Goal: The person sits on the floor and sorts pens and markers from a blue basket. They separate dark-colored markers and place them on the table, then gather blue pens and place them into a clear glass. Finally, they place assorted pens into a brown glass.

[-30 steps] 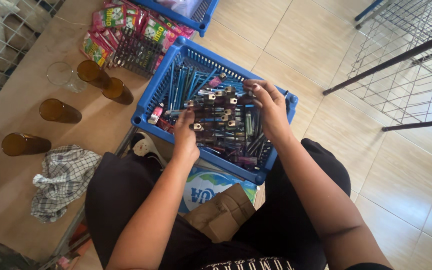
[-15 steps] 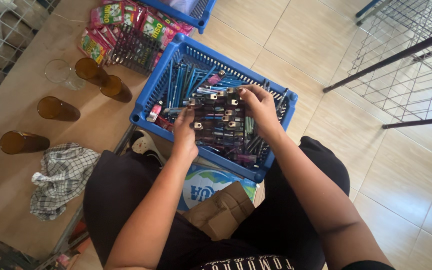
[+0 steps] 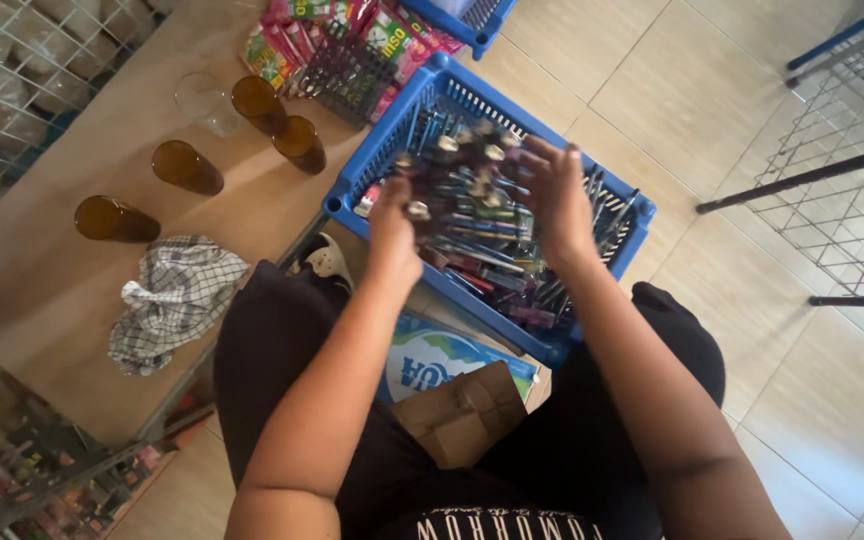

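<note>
Both hands point(image 3: 392, 225) point(image 3: 557, 195) gripping pens point(image 3: 467, 190), blue basket point(image 3: 372, 165), red packets point(image 3: 292, 50)

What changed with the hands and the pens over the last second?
Both hands, left hand and right hand, rose out of the blue basket, lifting a bunch of pens clamped between them; before, they were pressed low among the pens. The brown glasses and checked cloth stayed put.
</note>
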